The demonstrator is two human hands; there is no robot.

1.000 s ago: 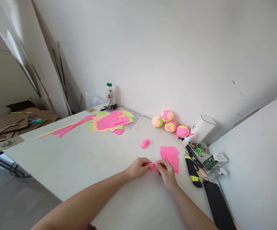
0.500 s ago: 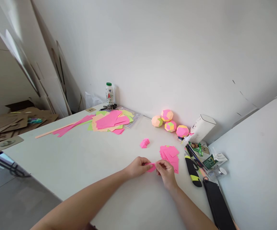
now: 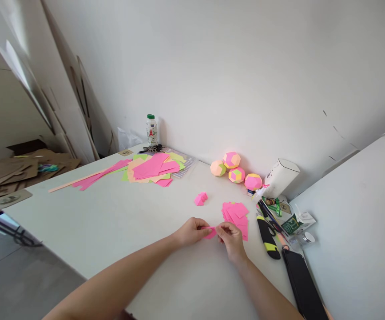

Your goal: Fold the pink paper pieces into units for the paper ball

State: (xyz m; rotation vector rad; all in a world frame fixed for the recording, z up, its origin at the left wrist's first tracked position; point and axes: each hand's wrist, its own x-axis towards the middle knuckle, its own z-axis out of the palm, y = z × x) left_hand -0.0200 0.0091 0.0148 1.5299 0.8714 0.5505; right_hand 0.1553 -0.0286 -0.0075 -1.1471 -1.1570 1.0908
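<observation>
Between my two hands, low over the white table (image 3: 139, 218), is a small piece of pink paper (image 3: 210, 233). My left hand (image 3: 192, 232) pinches its left side, thumb on top. On the other side my right hand (image 3: 228, 235) grips the right edge with thumb and fingertips. Most of the paper's edges are covered by my fingers, so its folds are hard to make out. Just beyond my hands lies a small folded pink paper piece (image 3: 200, 199). A loose stack of pink paper squares (image 3: 237, 213) is spread behind my right hand.
Several multicoloured paper balls (image 3: 236, 175) sit by the wall. At the right are a black-and-yellow cutter (image 3: 268, 238), a black case (image 3: 303, 284) and a white box (image 3: 281, 178). Coloured paper sheets (image 3: 152, 168), paper strips (image 3: 104, 174) and a green-capped bottle (image 3: 151, 130) are at the back left.
Both hands stay in nearly the same place, still pinching the pink paper. The view has shifted very slightly; nothing else has visibly moved.
</observation>
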